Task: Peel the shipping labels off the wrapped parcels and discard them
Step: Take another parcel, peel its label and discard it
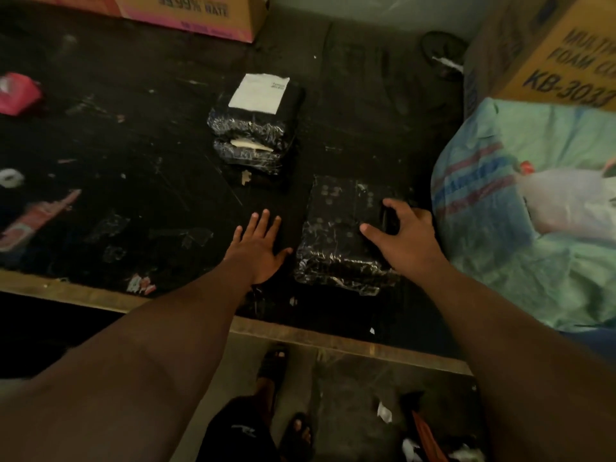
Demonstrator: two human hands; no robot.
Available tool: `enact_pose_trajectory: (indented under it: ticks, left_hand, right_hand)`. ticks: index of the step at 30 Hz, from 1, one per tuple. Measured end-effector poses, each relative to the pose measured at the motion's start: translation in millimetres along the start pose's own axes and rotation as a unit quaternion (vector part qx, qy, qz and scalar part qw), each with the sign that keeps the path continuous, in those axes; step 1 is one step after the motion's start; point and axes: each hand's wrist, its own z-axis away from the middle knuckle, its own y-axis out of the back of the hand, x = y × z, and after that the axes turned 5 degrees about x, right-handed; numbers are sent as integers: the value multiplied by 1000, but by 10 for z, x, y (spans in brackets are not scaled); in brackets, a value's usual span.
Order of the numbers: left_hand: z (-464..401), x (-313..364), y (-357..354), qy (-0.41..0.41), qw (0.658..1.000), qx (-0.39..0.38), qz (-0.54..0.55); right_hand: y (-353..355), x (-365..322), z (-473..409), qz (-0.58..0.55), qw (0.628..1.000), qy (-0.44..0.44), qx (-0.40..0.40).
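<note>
Two parcels wrapped in shiny black plastic lie on the dark table [140, 135]. The far parcel [255, 141] carries a white shipping label [260, 93] on its top end. No label shows on the near parcel [333, 238]. My right hand [403, 235] rests on the near parcel's right side, fingers curled over its edge around a small dark thing that I cannot make out. My left hand [261, 246] lies flat on the table just left of that parcel, fingers spread and empty.
A green woven sack [520, 228] crowds the table's right side, with a yellow carton [560, 51] behind it. A pink carton [186, 15] stands at the back. Pink wrappers [18, 93] and paper scraps litter the left. Feet in sandals [273, 365] show below the table edge.
</note>
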Motion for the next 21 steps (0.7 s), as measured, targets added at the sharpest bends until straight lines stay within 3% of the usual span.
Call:
enact_pose_trajectory:
  ticks: [4, 7, 10, 13, 15, 21]
  left_hand:
    - [-25, -32, 203, -19, 999, -41, 11]
    - [-93, -105, 444, -19, 998, -36, 46]
    - [-182, -277, 785, -22, 995, 88, 42]
    - [-378, -536, 1135, -46, 969, 240, 41]
    - [-566, -713, 1380, -39, 956, 284, 66]
    - [-1179, -1092, 1857, -32, 962, 235, 135]
  right_hand:
    - [101, -289, -188, 122, 991, 44, 19]
    - [61, -593, -417, 160, 985, 68, -10]
    - [-81, -947, -700, 155, 979, 119, -50]
    - [-300, -1377, -1032, 138, 975, 155, -73]
    - [-461, -1672, -1271, 135, 973, 168, -79]
    - [-778, -2311, -1922, 148, 972, 166, -74]
